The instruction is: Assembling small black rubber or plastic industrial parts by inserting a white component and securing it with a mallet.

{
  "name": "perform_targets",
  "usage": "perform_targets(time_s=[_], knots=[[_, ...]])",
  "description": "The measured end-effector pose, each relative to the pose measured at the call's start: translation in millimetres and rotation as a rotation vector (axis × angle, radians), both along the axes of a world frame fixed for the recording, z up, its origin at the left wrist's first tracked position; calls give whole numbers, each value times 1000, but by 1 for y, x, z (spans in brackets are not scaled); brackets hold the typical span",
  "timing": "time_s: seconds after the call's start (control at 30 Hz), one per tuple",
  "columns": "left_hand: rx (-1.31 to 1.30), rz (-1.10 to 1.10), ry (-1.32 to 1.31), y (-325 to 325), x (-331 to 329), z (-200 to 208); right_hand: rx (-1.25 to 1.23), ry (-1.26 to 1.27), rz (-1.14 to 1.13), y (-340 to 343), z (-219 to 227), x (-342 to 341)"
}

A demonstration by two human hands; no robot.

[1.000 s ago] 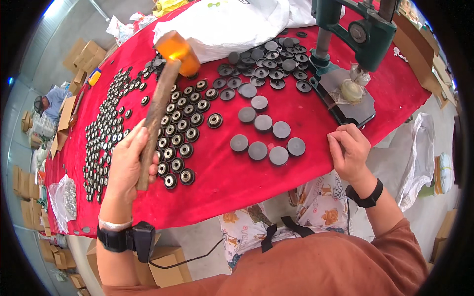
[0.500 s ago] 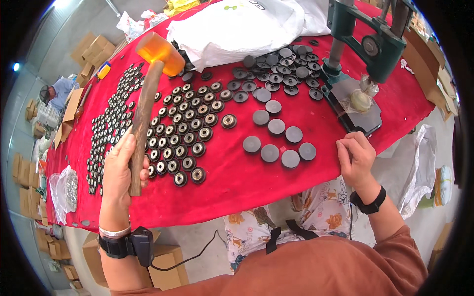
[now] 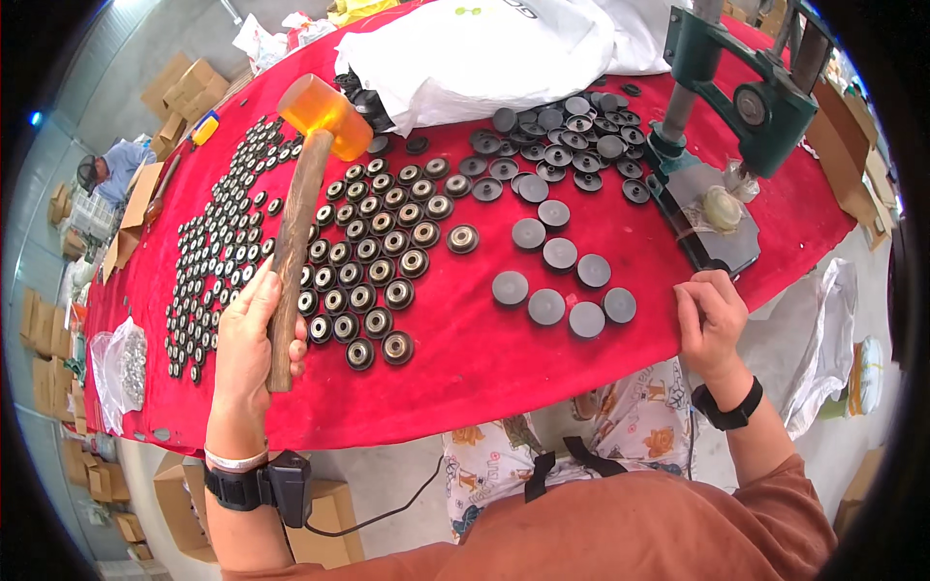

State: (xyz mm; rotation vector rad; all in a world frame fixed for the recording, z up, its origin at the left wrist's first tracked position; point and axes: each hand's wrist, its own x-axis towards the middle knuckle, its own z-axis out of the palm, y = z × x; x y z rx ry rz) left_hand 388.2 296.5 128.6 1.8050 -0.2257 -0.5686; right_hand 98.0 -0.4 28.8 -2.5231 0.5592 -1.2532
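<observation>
My left hand (image 3: 250,334) is closed round the wooden handle of a mallet (image 3: 302,218). The mallet has a translucent orange head and stands up over the red cloth, hiding some small parts behind it. Right of it lie rows of dark round caps with metal ring centres (image 3: 381,245). Flat grey discs (image 3: 560,254) lie spaced out between my two hands. My right hand (image 3: 712,320) rests at the table edge beside the base of a green hand press (image 3: 712,218), its fingers curled; whatever they may hold is hidden.
Many smaller ringed parts (image 3: 218,242) cover the left of the red cloth (image 3: 465,373). Dark stemmed caps (image 3: 572,145) are heaped at the back below a white sack (image 3: 484,68). A clear bag (image 3: 121,373) lies at the left edge. Cardboard boxes (image 3: 843,145) stand right; a person (image 3: 116,174) is far left.
The view has shifted a little, so the table and parts appear farther right and slightly lower. My left hand keeps the mallet raised; my right hand stays by the press base.
</observation>
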Motion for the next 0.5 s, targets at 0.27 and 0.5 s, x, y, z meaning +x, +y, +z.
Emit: perform_targets(time_s=[0.27,0.5], knots=[[120,-65,67,-8,9,-1,-3,23,-7,1,3,0],[-1,18,-88,0,15,13,-34,16,-11,0,0,-1]])
